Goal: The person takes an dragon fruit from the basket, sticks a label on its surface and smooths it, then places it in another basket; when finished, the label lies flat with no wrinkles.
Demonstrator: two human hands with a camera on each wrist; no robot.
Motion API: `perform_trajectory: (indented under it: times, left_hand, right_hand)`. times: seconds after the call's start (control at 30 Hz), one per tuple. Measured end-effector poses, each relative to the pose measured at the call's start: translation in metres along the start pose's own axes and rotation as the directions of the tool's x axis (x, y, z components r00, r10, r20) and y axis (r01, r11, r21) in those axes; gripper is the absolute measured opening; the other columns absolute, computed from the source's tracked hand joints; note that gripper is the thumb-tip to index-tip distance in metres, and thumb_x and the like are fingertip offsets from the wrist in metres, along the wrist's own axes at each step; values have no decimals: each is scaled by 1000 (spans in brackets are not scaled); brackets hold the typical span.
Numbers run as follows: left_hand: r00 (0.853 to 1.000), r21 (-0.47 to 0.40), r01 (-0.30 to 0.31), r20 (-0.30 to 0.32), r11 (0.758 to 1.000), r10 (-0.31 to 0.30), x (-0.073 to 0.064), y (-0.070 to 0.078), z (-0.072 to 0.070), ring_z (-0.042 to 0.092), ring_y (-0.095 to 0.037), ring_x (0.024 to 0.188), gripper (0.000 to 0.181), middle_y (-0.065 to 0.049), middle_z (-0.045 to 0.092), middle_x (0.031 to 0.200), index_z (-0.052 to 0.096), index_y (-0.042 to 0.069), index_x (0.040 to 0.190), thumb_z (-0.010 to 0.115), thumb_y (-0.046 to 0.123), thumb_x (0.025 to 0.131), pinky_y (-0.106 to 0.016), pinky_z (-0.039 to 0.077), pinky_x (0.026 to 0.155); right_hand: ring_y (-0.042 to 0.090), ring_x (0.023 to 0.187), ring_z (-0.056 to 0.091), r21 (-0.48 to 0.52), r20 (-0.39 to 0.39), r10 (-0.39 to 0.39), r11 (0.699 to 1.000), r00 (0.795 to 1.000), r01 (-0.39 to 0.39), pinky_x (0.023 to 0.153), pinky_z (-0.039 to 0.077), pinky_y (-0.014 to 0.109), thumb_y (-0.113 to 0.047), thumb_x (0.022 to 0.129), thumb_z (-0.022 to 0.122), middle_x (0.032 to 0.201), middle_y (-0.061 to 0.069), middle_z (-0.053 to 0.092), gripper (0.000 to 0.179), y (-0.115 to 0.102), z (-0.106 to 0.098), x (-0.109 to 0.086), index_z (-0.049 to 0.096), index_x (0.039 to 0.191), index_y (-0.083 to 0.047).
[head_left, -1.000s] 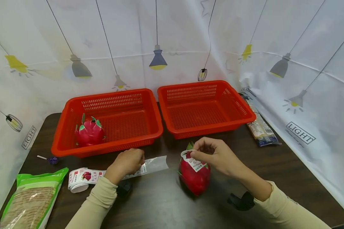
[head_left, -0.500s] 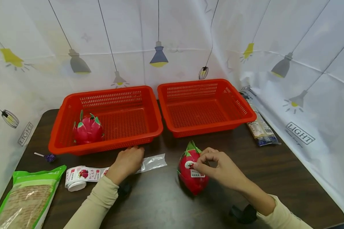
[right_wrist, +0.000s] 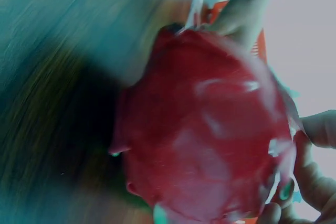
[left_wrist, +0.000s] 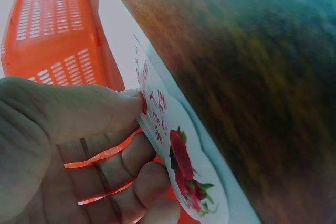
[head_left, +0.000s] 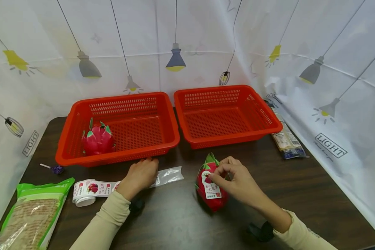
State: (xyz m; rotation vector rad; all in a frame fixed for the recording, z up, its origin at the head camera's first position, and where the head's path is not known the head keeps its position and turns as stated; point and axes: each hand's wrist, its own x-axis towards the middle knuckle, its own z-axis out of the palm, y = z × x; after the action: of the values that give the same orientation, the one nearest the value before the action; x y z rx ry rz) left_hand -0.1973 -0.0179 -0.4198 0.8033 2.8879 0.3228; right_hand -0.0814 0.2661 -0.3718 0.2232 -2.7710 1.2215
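Observation:
A red dragon fruit (head_left: pixel 201 196) with green leaf tips lies on the dark table in front of me. On its upper side is a white printed label (head_left: pixel 211 191), whose top edge my right hand (head_left: pixel 234 177) pinches between thumb and forefinger. The right wrist view shows the dragon fruit (right_wrist: pixel 205 129) large, with the right fingertips (right_wrist: pixel 310 169) at its side. My left hand (head_left: pixel 140 176) holds the label strip (head_left: pixel 101 189) on the table; in the left wrist view its thumb (left_wrist: pixel 100 106) presses the strip against the fingers. The strip's bare end (head_left: pixel 170 174) sticks out to the right.
Behind the hands stand two red baskets, the left basket (head_left: pixel 172 139) with another dragon fruit (head_left: pixel 98 140) in it, beside the right basket (head_left: pixel 231 136). At left lie a label roll (head_left: pixel 82 194), a green-edged bag (head_left: pixel 34 215) and a lollipop (head_left: pixel 57 169). A packet (head_left: pixel 287 142) lies far right.
The label, earlier lifted and tilted over the dragon fruit's top, now lies lower and straighter along its surface. The right hand moved slightly down with it. The left hand stays on the strip.

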Motion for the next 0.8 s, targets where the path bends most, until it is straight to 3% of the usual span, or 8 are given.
perform_trajectory:
  times: [0.23,0.4,0.57,0.8]
  left_hand:
    - [1000,-2,4,-7,1000,-4,0,0,1,67,-39,85,8,-15,66,94,65,6,93,66,14,93,-56,56,71]
    - [1000,-8,3,-29,1000,-3,-1,1,2,67,-39,85,8,-15,66,92,63,7,91,66,14,93,-56,56,70]
    - [998,-12,-6,-55,1000,5,-2,1,4,66,-39,83,8,-14,65,91,62,7,89,65,13,93,-56,55,68]
    - [999,-12,-3,-50,1000,2,-3,0,4,66,-38,82,8,-13,65,91,62,8,89,65,14,93,-55,56,68]
  right_hand:
    - [15,85,43,-166,-111,-127,980,986,107,72,34,32,-17,88,77,97,0,58,17,8,8,1,64,78,-23]
    - [12,87,46,-261,-136,-224,948,965,183,75,36,33,-17,86,79,97,0,59,15,13,11,0,67,96,-17]
    - [16,95,49,-319,-95,-320,907,943,276,79,39,38,-19,88,78,104,1,62,14,17,10,-1,72,100,-21]
    - [20,115,47,-331,50,-255,908,966,257,90,50,47,-34,82,83,122,1,59,36,19,3,-6,68,114,-26]
